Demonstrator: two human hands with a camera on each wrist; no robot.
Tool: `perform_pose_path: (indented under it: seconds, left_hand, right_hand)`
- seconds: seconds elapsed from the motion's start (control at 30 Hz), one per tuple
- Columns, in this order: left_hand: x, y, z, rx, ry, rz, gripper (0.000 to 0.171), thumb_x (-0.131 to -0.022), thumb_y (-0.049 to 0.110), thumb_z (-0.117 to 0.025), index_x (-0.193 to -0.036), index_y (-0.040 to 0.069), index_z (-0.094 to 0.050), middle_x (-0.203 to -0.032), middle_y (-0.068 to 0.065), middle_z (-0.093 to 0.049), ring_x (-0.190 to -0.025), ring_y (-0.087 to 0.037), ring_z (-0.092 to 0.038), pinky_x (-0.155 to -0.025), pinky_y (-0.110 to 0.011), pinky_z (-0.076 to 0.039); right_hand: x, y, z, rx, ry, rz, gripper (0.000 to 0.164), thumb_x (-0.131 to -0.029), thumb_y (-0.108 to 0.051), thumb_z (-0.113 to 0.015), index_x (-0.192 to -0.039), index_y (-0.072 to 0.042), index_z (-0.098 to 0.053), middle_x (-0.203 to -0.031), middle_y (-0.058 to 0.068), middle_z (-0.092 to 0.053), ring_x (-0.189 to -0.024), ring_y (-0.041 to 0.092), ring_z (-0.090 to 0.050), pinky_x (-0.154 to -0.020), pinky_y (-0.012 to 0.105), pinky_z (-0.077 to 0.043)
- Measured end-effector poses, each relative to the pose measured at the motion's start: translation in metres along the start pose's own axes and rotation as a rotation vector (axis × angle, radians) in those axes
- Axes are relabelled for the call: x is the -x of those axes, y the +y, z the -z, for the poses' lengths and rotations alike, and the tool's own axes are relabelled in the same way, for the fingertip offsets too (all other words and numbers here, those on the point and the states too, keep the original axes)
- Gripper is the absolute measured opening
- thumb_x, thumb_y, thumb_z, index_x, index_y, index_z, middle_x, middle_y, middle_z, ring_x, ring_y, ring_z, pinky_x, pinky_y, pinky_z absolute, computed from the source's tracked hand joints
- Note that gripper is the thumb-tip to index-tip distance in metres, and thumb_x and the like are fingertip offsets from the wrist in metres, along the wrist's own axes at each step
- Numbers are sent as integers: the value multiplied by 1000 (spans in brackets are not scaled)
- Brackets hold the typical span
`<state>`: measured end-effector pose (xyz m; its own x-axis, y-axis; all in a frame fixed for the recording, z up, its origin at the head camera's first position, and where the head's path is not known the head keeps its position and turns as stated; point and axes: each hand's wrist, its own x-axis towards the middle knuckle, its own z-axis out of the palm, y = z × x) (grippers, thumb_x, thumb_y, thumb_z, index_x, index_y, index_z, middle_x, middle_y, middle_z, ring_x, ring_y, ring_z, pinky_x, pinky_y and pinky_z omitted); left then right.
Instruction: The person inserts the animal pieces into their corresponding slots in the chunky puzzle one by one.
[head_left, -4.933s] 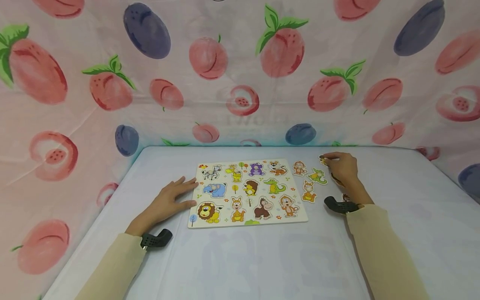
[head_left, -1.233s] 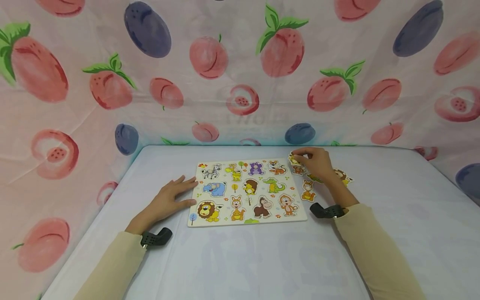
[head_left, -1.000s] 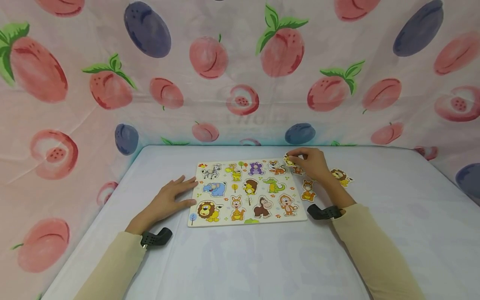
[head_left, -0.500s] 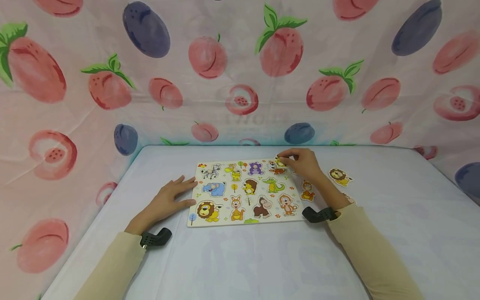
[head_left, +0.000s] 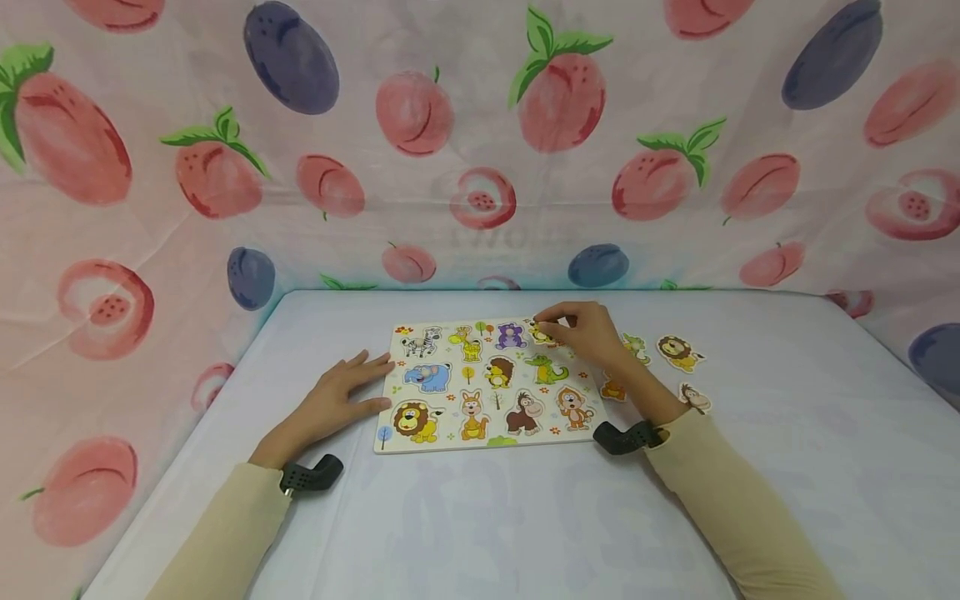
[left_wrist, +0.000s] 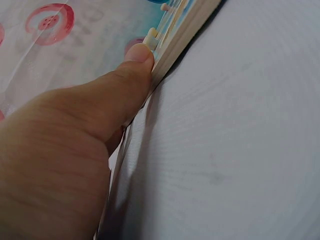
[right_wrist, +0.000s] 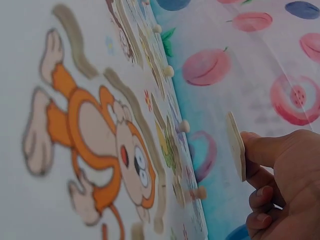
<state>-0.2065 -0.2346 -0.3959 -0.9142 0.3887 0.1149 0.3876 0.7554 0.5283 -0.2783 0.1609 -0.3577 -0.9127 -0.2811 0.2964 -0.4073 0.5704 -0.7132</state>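
A white animal puzzle board point(head_left: 450, 446) lies on the table, printed with a lion, kangaroo, gorilla, monkey and other animals. My left hand point(head_left: 341, 398) rests at its left edge with fingers extended; in the left wrist view, the thumb point(left_wrist: 132, 65) touches the board's side point(left_wrist: 172, 62). Over the board's far right corner, my right hand point(head_left: 592, 335) pinches a small yellow-and-dark animal puzzle piece point(head_left: 542, 333), which overlaps the tiger picture. In the right wrist view the puzzle piece point(right_wrist: 235, 145) shows edge-on between thumb and fingers, apart from the board.
Loose puzzle pieces lie right of the board: a lion point(head_left: 678, 354), a gorilla point(head_left: 694, 397), a crocodile point(head_left: 635, 347) and a kangaroo point(head_left: 613, 387) partly behind the right arm. Wooden pegs point(right_wrist: 184, 126) stand up from the board. A fruit-print cloth point(head_left: 480, 125) hangs behind.
My right hand has picked up the yellow piece from the far right and carried it left over the board's corner, uncovering the lion and gorilla pieces. My left hand has stayed put.
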Motion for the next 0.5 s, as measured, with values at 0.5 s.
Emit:
perform_pose_path:
  seconds: [0.5]
  left_hand:
    - [-1,-2,0,-9,-8,-6,65,-88,46,-65,-143,16,-47,-151,-1,-36,-143,-33,-15,-113,-57,-7]
  right_hand:
    - [4,-15,-16,-20,-71,11,14,-89,-21,-70,-101,-16,-75,-71,4,-59,-56,20,-32,-51,30,-28]
